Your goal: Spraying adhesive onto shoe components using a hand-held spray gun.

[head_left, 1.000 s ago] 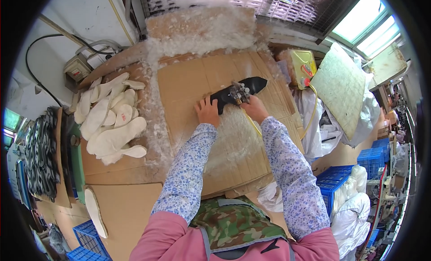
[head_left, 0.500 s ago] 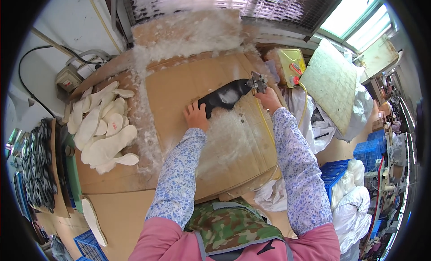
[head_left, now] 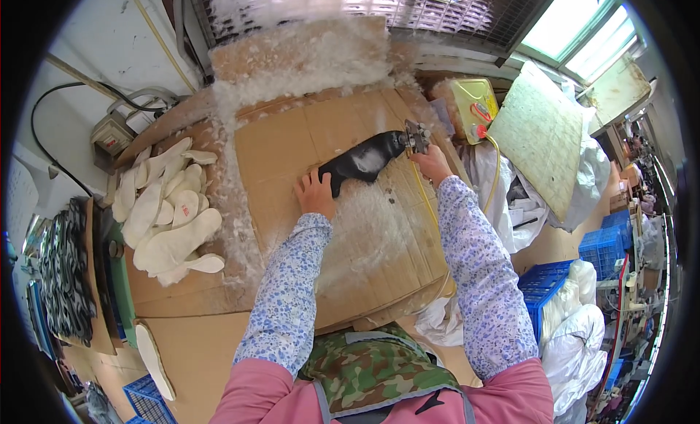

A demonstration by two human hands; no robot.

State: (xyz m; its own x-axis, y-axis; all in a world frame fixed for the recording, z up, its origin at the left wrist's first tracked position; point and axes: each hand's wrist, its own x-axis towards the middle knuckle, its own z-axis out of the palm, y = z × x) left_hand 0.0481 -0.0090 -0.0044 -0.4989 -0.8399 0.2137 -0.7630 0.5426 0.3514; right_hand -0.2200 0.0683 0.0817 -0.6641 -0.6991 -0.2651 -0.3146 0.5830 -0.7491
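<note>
My left hand [head_left: 316, 193] lies flat, fingers released, pinning the heel end of the black fuzzy sole-shaped piece [head_left: 362, 161] on the cardboard-covered worktop [head_left: 292, 143] (fluff everywhere). My right hand [head_left: 432, 162] is clenched around a small metal electric cutter [head_left: 417, 137] at its toe.

a black, sole-shaped fleecy piece [head_left: 362, 161] lies flat and slantwise on the cardboard, dusted with white fluff, a small metal cutter [head_left: 417, 137] at its far end.
</note>
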